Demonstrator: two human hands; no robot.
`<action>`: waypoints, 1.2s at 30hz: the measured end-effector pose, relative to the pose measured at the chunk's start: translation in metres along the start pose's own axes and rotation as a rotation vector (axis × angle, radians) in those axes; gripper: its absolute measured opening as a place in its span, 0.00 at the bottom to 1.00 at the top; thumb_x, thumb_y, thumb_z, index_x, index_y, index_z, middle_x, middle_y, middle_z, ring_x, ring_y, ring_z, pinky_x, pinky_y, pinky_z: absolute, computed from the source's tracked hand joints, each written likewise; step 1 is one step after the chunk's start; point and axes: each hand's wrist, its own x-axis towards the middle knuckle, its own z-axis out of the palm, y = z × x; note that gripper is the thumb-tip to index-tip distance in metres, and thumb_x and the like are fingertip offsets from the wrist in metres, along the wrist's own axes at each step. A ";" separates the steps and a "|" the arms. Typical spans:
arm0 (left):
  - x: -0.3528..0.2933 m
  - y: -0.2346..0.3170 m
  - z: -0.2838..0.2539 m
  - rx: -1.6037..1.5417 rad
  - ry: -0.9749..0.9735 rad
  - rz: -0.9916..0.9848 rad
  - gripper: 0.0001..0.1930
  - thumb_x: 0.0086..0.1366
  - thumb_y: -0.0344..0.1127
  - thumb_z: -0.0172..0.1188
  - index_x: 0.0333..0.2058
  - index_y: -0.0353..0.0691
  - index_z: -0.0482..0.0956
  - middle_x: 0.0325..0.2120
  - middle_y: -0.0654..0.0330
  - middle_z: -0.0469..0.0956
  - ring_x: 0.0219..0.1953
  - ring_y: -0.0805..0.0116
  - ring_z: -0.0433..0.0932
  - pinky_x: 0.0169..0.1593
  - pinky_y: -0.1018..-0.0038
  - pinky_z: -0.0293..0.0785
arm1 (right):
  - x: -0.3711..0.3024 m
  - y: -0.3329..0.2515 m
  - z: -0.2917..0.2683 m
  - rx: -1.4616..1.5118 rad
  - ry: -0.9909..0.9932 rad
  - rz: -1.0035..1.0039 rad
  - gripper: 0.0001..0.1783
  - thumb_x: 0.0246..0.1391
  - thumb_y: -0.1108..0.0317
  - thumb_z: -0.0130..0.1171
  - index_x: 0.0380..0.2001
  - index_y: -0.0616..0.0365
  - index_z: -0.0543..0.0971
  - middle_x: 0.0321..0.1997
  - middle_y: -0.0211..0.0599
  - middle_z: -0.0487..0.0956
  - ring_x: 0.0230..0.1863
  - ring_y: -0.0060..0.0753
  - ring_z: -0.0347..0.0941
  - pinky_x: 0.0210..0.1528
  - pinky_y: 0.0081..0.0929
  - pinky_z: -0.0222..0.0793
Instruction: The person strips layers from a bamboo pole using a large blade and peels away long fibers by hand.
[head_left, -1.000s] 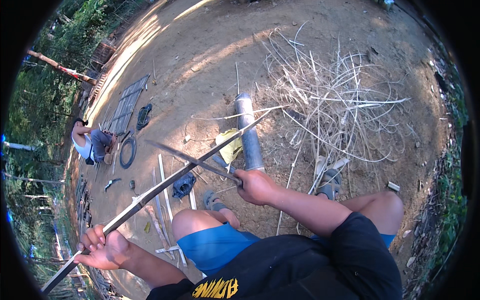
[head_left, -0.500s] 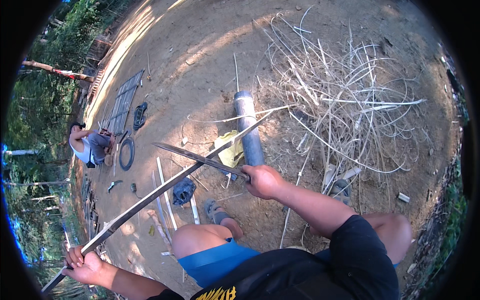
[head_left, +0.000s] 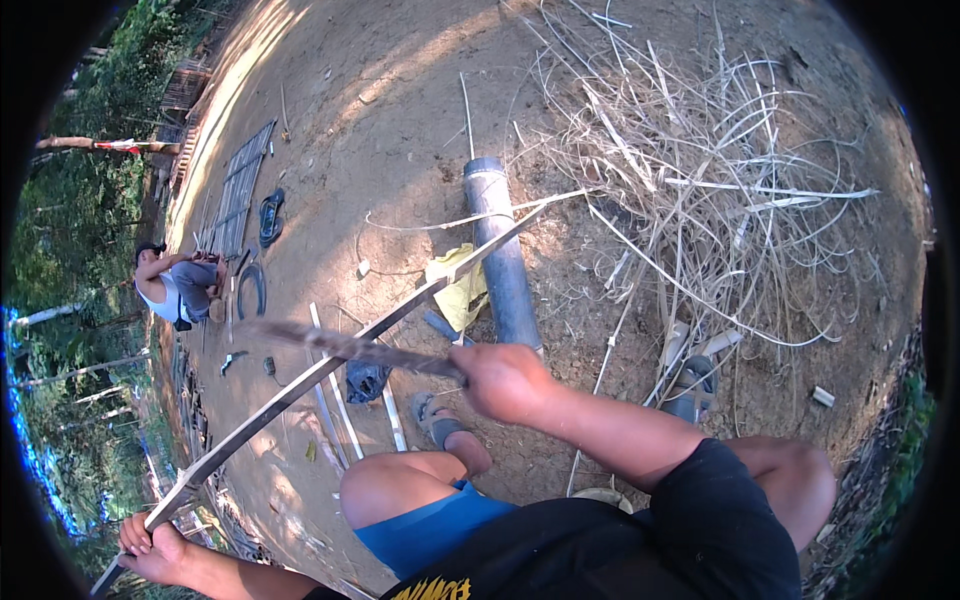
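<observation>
My left hand (head_left: 153, 550), at the lower left, is wrapped round the near end of a long bamboo strip (head_left: 258, 425). The strip slants up to the right, its far part over a dark round log (head_left: 492, 238). In my right hand (head_left: 507, 383) is the handle of a machete (head_left: 375, 353). Its blade, smeared by motion, points left and crosses the strip around mid-length; whether the two touch I cannot tell. A yellow cloth or bag (head_left: 460, 290) lies beside the log.
A tangled heap of thin pale shavings (head_left: 690, 190) covers the ground at right. A black plastic bag (head_left: 366, 380) and pale strips (head_left: 395, 420) lie by my left foot. Another person (head_left: 180, 285) sits at far left near a slatted panel (head_left: 240, 190) and a black coil (head_left: 251, 292).
My right hand has moved slightly left and down, carrying the machete blade leftward and lower along the strip. My left hand keeps its hold on the strip. The whole view has shifted a little.
</observation>
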 end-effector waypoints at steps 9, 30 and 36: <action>0.017 0.010 -0.027 -0.007 0.050 -0.019 0.35 0.67 0.71 0.30 0.17 0.45 0.60 0.09 0.68 0.56 0.11 0.76 0.54 0.18 0.78 0.52 | 0.011 0.087 -0.022 0.046 0.021 0.428 0.15 0.53 0.69 0.53 0.45 0.56 0.75 0.36 0.51 0.81 0.39 0.56 0.78 0.43 0.46 0.74; 0.073 0.029 -0.070 0.093 -0.005 -0.021 0.34 0.68 0.69 0.29 0.17 0.45 0.58 0.11 0.66 0.55 0.12 0.75 0.52 0.18 0.77 0.50 | 0.041 0.236 -0.043 -0.033 0.082 0.611 0.19 0.50 0.69 0.55 0.48 0.56 0.76 0.42 0.51 0.80 0.46 0.50 0.78 0.50 0.43 0.73; 0.086 0.036 -0.093 0.108 0.003 -0.010 0.34 0.69 0.68 0.28 0.17 0.45 0.57 0.11 0.65 0.54 0.12 0.73 0.51 0.18 0.76 0.49 | 0.049 0.235 -0.058 -0.144 0.075 0.434 0.16 0.50 0.68 0.55 0.44 0.58 0.77 0.42 0.52 0.80 0.46 0.53 0.77 0.48 0.43 0.72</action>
